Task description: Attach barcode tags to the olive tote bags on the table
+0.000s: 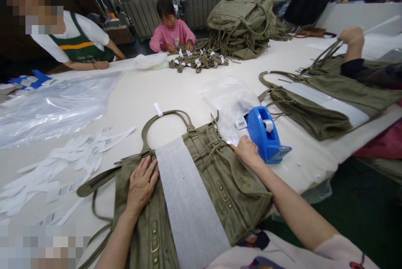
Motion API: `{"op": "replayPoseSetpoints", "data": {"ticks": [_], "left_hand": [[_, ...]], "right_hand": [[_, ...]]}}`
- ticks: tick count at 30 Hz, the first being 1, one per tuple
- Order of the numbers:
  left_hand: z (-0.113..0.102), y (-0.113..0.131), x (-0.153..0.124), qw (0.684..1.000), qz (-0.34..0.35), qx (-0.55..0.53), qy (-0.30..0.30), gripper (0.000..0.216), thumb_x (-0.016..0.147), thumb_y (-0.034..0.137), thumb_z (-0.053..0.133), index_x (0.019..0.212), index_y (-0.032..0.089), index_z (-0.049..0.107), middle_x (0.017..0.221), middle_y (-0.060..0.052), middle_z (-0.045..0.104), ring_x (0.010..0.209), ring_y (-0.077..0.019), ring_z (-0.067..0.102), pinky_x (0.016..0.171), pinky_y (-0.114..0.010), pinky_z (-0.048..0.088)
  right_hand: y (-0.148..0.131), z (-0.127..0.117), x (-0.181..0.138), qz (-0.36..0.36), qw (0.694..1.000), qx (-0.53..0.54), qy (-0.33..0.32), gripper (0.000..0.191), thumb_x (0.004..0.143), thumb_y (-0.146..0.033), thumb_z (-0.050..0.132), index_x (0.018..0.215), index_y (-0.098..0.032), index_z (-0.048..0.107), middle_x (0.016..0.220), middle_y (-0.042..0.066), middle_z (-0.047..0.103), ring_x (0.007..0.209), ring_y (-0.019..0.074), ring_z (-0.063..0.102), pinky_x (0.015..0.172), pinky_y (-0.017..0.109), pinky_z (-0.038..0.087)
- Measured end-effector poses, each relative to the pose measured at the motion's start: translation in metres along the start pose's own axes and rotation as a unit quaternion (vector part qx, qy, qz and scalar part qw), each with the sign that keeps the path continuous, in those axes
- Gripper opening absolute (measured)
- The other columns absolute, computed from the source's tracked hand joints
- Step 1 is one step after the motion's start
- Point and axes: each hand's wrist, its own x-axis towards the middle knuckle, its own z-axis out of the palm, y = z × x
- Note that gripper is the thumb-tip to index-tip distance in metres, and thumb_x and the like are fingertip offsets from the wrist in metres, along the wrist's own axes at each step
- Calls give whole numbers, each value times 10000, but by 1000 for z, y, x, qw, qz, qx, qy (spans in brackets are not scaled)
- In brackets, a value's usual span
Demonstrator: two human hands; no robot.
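An olive-green handbag [201, 152] lies flat before me, with a wide strip of white paper [188, 198] running down its middle and its looped handles pointing away. My left hand [140, 185] rests flat on the bag, left of the strip, fingers stretched out. Beyond the bag's right edge, my right hand [248, 150] is closed at a crumpled clear plastic bag [229, 97], just left of a blue tape dispenser [264, 135]. Its fingertips are partly hidden, and what they grip does not show clearly. A small white tag [240, 123] lies against the dispenser.
White paper tags [69, 164] and clear plastic sheets [59, 101] cover the table's left. Coiled straps [197, 60] and piled bags [238, 22] stand at the back. A co-worker's hand [351, 34] holds another bag's handles [326, 51] at right. Two people work across the table.
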Motion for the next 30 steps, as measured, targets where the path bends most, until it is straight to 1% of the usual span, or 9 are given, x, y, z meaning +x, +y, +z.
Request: {"op": "replayPoseSetpoints", "data": {"ticks": [6,9,10,12,14,18,23,27,30], "left_hand": [[-3,3,1,1000,6,4,12,449,895,382,295,1262,188,465,1380,-92,369,1279,-228,313,1002,-381,265],[-2,3,0,1000,5,7,12,456,897,388,286,1259,181,469,1379,-97,370,1275,-229,319,996,-386,269],[-1,3,0,1000,3,6,10,458,897,389,285,1261,180,467,1379,-98,369,1275,-229,318,995,-388,270],[-1,2,0,1000,-2,3,4,460,895,392,288,1264,181,464,1381,-96,366,1278,-228,312,998,-389,268],[0,2,0,1000,-7,-3,-2,462,891,395,293,1268,187,460,1384,-92,363,1281,-226,306,1004,-390,262],[-3,3,1,1000,-17,-6,-10,464,890,395,288,1276,194,449,1386,-88,360,1283,-227,301,1012,-400,258],[-5,5,1,999,-23,-18,-13,481,891,399,283,1302,184,409,1387,-96,357,1282,-232,304,1016,-410,260],[-2,6,0,1000,-21,-15,18,498,888,387,321,1318,141,373,1413,-137,294,1303,-232,262,1030,-398,247],[-9,11,-3,999,-32,12,27,468,877,349,372,1297,144,403,1361,-151,375,1287,-255,286,1053,-442,173]], "right_hand": [[11,-2,8,9,999,26,-19,578,686,-477,617,1078,-67,508,1039,230,579,957,332,579,753,376,445],[20,1,12,13,991,131,-11,531,578,-380,717,1000,-109,542,993,179,603,983,326,559,799,391,424],[23,3,12,18,978,207,-7,512,524,-328,748,951,-126,553,959,150,613,985,321,553,814,395,416],[28,4,11,33,929,369,-9,490,444,-244,763,876,-149,552,879,94,622,942,297,565,803,387,424],[30,2,7,42,878,477,-31,470,446,-224,736,868,-154,540,822,62,623,839,255,595,733,357,456],[31,-17,-4,24,822,560,-94,378,503,-257,674,842,-141,555,785,45,635,678,180,603,638,301,480],[27,-47,-14,12,702,678,-217,387,458,-169,697,828,-153,584,714,-1,637,589,129,582,610,251,462],[8,-62,-22,-23,691,672,-265,426,445,-139,693,859,-152,597,698,-7,640,544,107,559,541,214,421],[-23,-70,-31,-62,695,644,-312,445,441,-144,682,879,-154,602,730,10,649,541,114,556,509,214,407]]}}
